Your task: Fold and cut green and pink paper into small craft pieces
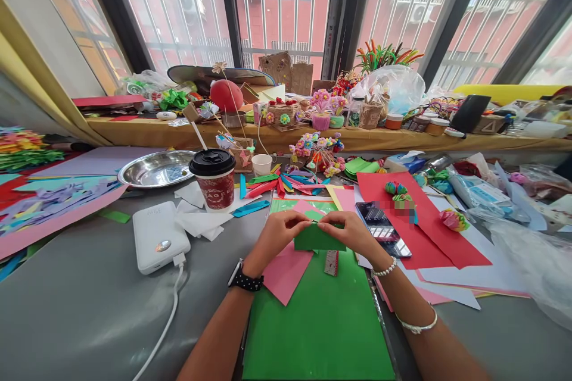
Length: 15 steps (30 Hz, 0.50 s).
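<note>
Between my two hands hangs a piece of green paper (320,239), pinched along its top edge. My left hand (286,231) grips it with thumb and forefinger, and my right hand (346,228) pinches it close beside, the fingertips nearly meeting. Beneath lies a large green sheet (318,327) on the table. A pink paper piece (288,274) rests on that sheet below my left hand, partly covered. Just under the held paper sits a small patterned pink-and-white object (331,263); its kind is unclear.
Left of the work stand a lidded coffee cup (214,181), a white power bank (159,239) with a cable, crumpled tissues (201,217) and a metal plate (154,169). A phone (382,229) and red paper (433,244) lie right. Craft flowers (317,149) and a ledge (179,134) are behind.
</note>
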Available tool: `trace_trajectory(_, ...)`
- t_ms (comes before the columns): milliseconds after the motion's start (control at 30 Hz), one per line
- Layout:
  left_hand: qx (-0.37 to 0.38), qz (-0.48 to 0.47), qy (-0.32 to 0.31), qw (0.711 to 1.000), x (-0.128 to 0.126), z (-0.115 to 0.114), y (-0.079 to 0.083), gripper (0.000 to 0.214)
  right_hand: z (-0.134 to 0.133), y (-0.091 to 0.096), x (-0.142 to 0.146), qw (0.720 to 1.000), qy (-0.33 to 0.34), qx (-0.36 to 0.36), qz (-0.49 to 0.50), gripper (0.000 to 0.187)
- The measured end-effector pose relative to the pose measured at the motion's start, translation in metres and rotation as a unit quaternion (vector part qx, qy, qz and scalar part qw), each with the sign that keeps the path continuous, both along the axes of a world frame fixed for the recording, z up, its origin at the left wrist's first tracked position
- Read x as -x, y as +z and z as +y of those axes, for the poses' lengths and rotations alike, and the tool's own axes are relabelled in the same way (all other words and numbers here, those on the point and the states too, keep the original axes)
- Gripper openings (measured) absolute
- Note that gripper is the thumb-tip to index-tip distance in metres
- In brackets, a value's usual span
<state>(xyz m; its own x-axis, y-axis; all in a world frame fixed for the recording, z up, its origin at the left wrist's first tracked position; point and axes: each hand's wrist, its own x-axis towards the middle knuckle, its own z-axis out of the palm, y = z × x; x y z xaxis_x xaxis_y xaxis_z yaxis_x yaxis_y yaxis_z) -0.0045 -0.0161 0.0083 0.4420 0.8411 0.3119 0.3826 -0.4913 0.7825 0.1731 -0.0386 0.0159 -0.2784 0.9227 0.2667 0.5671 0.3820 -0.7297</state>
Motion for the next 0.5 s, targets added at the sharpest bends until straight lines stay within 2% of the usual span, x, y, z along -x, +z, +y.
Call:
trace_trajectory(300, 0.004, 0.044, -0.029, 0.999, 0.001, 0.000, -0.003, 0.022, -0.004, 0.003, 0.002, 0.997, 0.034, -0.027, -0.066, 0.019)
trace_trajectory(500, -0.006, 0.033, -0.002, 0.999, 0.008, 0.002, 0.001, 0.022, 0.001, 0.004, -0.015, 0.996, -0.019, -0.041, -0.073, 0.019)
